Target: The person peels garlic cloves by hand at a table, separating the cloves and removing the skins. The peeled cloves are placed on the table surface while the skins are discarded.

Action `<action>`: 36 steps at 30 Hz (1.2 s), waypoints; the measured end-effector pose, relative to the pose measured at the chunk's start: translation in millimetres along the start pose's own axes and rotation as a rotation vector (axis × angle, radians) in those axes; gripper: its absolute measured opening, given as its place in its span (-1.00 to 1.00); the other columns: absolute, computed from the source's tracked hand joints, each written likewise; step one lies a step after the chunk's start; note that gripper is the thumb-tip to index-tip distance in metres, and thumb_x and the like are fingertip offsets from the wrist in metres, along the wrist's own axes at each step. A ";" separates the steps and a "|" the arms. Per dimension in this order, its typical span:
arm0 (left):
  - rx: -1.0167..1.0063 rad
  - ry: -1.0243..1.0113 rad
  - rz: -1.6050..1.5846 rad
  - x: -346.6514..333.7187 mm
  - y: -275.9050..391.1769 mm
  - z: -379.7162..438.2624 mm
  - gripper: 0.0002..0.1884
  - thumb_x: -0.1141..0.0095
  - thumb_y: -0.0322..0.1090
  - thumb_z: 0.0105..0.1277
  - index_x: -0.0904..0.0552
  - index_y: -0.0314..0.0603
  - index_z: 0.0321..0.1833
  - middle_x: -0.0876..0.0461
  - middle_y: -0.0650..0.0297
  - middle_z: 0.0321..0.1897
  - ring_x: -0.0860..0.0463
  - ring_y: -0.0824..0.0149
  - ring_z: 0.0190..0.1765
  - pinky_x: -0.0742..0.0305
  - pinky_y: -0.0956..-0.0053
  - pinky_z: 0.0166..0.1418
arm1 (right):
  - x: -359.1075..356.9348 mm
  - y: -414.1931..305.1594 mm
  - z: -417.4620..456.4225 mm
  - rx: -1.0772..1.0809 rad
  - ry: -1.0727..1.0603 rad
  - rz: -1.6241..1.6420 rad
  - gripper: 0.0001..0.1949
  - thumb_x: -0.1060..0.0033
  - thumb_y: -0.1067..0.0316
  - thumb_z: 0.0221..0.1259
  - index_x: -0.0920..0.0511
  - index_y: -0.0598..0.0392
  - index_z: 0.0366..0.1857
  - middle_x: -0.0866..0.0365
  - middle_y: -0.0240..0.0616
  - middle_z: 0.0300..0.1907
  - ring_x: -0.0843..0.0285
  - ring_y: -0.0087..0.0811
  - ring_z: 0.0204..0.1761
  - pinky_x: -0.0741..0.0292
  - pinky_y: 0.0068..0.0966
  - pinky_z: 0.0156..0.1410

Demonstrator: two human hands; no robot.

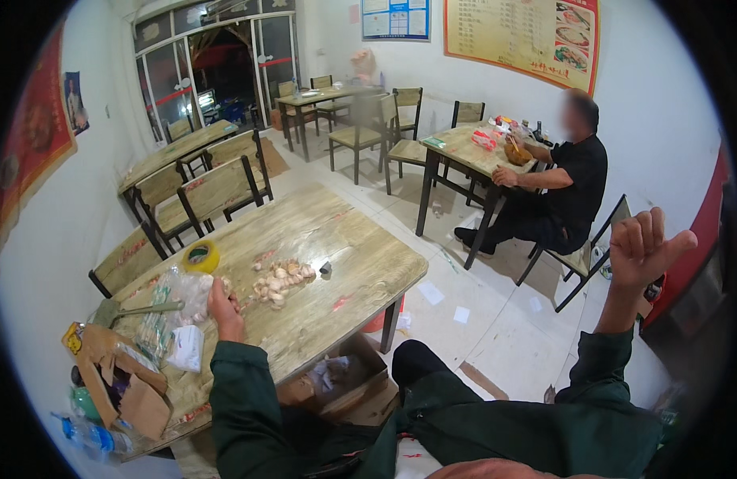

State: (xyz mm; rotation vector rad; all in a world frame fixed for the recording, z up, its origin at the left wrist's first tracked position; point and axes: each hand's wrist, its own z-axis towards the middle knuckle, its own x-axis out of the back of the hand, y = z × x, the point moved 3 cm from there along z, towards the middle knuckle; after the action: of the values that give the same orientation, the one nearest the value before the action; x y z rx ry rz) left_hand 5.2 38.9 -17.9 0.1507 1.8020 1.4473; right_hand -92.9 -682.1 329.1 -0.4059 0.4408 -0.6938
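Observation:
My left hand (226, 308) is at the near side of a wood-patterned table (344, 239), its fingers curled beside a clear plastic bag (192, 293). Pale garlic shows at its fingertips; whether the hand holds any is hidden. Just right of it lies a loose pile of garlic cloves (278, 281), with a small dark grey cylindrical piece (325, 267) at the pile's far end. Raised off to the right, away from the table, my right hand (641, 248) has curled fingers and a thumb pointing out, with nothing visible in it.
Yellow tape (201, 256), a green-handled tool (150, 308), a tissue pack (186, 348), a torn cardboard box (117, 383) and a plastic bottle (96, 434) crowd the table's left. An open carton (350, 377) stands below. Another person (575, 167) sits at a farther table with a bowl (517, 154).

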 end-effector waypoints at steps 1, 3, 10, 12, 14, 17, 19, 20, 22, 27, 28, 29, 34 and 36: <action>0.001 -0.008 -0.012 0.2 -1.4 2.6 -0.70 -0.17 0.03 0.50 -0.60 -0.05 -0.13 -0.45 0.39 -0.58 -0.31 0.53 -0.67 -0.10 0.57 -0.68 | -1.2 2.4 -2.7 -0.004 -0.003 0.008 -0.37 -0.26 -0.52 0.14 -0.36 -0.11 -0.55 -0.18 -0.50 -0.70 -0.08 -0.64 -0.71 -0.05 -0.58 -0.52; 0.014 -0.015 -0.003 1.5 -5.4 0.2 -0.70 -0.17 0.04 0.51 -0.60 -0.04 -0.12 -0.45 0.38 -0.58 -0.30 0.53 -0.68 -0.09 0.57 -0.68 | -6.5 4.5 -6.0 -0.005 -0.004 0.002 -0.37 -0.26 -0.53 0.13 -0.38 -0.12 -0.54 -0.20 -0.51 -0.70 -0.09 -0.65 -0.72 -0.06 -0.59 -0.52; 0.039 -0.018 0.031 2.9 -5.5 2.0 -0.69 -0.17 0.06 0.51 -0.60 -0.02 -0.08 -0.43 0.39 -0.59 -0.29 0.56 -0.67 -0.10 0.60 -0.65 | -2.8 8.8 -21.4 -0.036 -0.051 -0.007 -0.34 -0.21 -0.62 0.08 -0.40 -0.14 -0.54 -0.25 -0.55 -0.69 -0.15 -0.67 -0.73 -0.10 -0.64 -0.56; 0.032 -0.009 0.026 0.2 -1.7 -1.7 -0.68 -0.17 0.07 0.51 -0.60 -0.02 -0.10 -0.41 0.41 -0.60 -0.30 0.56 -0.66 -0.08 0.60 -0.65 | 0.4 13.4 -25.4 -0.046 -0.055 -0.006 -0.32 -0.16 -0.65 0.09 -0.42 -0.14 -0.54 -0.27 -0.55 -0.69 -0.16 -0.68 -0.73 -0.10 -0.64 -0.56; 0.024 0.013 0.025 -2.6 4.8 -5.0 -0.68 -0.19 0.08 0.50 -0.58 -0.01 -0.14 -0.38 0.43 -0.62 -0.31 0.56 -0.64 -0.07 0.62 -0.64 | 3.2 18.2 -28.5 -0.046 -0.028 0.002 -0.32 -0.14 -0.66 0.08 -0.43 -0.14 -0.54 -0.27 -0.56 -0.68 -0.16 -0.69 -0.73 -0.11 -0.64 -0.56; 0.053 -0.020 0.054 -4.4 8.2 -11.7 -0.68 -0.19 0.08 0.50 -0.56 0.01 -0.17 -0.36 0.43 -0.63 -0.31 0.56 -0.63 -0.07 0.61 -0.63 | 5.1 22.2 -31.0 -0.072 -0.018 0.006 -0.30 -0.14 -0.69 0.06 -0.44 -0.15 -0.54 -0.29 -0.58 -0.69 -0.18 -0.70 -0.73 -0.11 -0.65 -0.56; 0.043 0.010 0.045 -4.5 9.6 -10.9 -0.68 -0.18 0.08 0.50 -0.55 0.03 -0.22 -0.37 0.43 -0.63 -0.30 0.56 -0.64 -0.07 0.61 -0.62 | 10.2 26.4 -31.5 -0.090 -0.047 0.035 -0.29 -0.15 -0.70 0.05 -0.44 -0.15 -0.54 -0.29 -0.58 -0.69 -0.19 -0.70 -0.73 -0.10 -0.66 -0.56; 0.045 -0.002 0.057 -3.3 11.4 -11.0 -0.68 -0.18 0.08 0.50 -0.54 0.03 -0.22 -0.36 0.43 -0.63 -0.30 0.56 -0.65 -0.07 0.60 -0.63 | 12.1 28.7 -32.3 -0.105 -0.073 0.048 -0.29 -0.16 -0.72 0.03 -0.44 -0.16 -0.54 -0.29 -0.58 -0.69 -0.20 -0.69 -0.72 -0.10 -0.66 -0.56; 0.032 -0.020 0.059 -3.6 13.2 -10.8 -0.69 -0.17 0.06 0.52 -0.54 0.03 -0.24 -0.37 0.42 -0.63 -0.30 0.55 -0.65 -0.08 0.60 -0.63 | 17.2 31.7 -33.2 -0.109 -0.067 0.059 -0.28 -0.16 -0.73 0.03 -0.44 -0.16 -0.54 -0.29 -0.58 -0.69 -0.20 -0.69 -0.72 -0.09 -0.66 -0.56; 0.042 -0.031 0.055 -5.3 12.1 -11.1 -0.68 -0.16 0.05 0.53 -0.54 0.00 -0.26 -0.40 0.40 -0.63 -0.32 0.55 -0.65 -0.09 0.62 -0.63 | 24.6 38.1 -37.5 -0.095 0.002 0.044 -0.29 -0.16 -0.70 0.04 -0.41 -0.16 -0.57 -0.28 -0.58 -0.71 -0.21 -0.69 -0.73 -0.09 -0.67 -0.57; 0.041 -0.036 0.054 -5.8 12.1 -12.0 -0.68 -0.16 0.05 0.53 -0.54 0.00 -0.25 -0.40 0.40 -0.63 -0.32 0.55 -0.65 -0.09 0.62 -0.63 | 24.9 40.4 -37.9 -0.085 0.031 0.046 -0.30 -0.20 -0.67 0.06 -0.39 -0.15 -0.61 -0.28 -0.57 -0.74 -0.22 -0.69 -0.75 -0.09 -0.68 -0.60; 0.045 -0.029 0.059 -5.3 10.5 -11.8 -0.68 -0.16 0.05 0.53 -0.55 -0.01 -0.25 -0.40 0.39 -0.63 -0.32 0.55 -0.65 -0.09 0.62 -0.62 | 26.5 41.5 -38.6 -0.075 0.060 0.047 -0.31 -0.23 -0.63 0.07 -0.37 -0.15 -0.64 -0.29 -0.56 -0.76 -0.24 -0.69 -0.77 -0.09 -0.68 -0.62; 0.033 -0.012 0.075 -7.6 15.4 -15.6 -0.68 -0.16 0.06 0.53 -0.57 -0.02 -0.22 -0.41 0.39 -0.62 -0.32 0.55 -0.65 -0.09 0.62 -0.61 | 37.8 49.5 -38.6 -0.124 -0.061 0.067 -0.27 -0.09 -0.75 0.03 -0.44 -0.17 -0.51 -0.28 -0.58 -0.67 -0.21 -0.68 -0.69 -0.07 -0.67 -0.53; 0.031 -0.017 0.077 -6.8 13.6 -13.8 -0.67 -0.17 0.06 0.53 -0.56 -0.02 -0.22 -0.41 0.39 -0.62 -0.32 0.55 -0.64 -0.09 0.61 -0.61 | 39.0 52.5 -38.0 -0.119 -0.059 0.061 -0.27 -0.08 -0.75 0.05 -0.45 -0.17 -0.51 -0.28 -0.58 -0.67 -0.21 -0.68 -0.69 -0.06 -0.67 -0.53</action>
State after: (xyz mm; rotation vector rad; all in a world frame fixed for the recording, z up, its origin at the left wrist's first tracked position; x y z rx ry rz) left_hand -4.2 29.3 -2.4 0.2497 1.8225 1.4674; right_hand -58.5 -679.9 261.7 -0.5215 0.4380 -0.5966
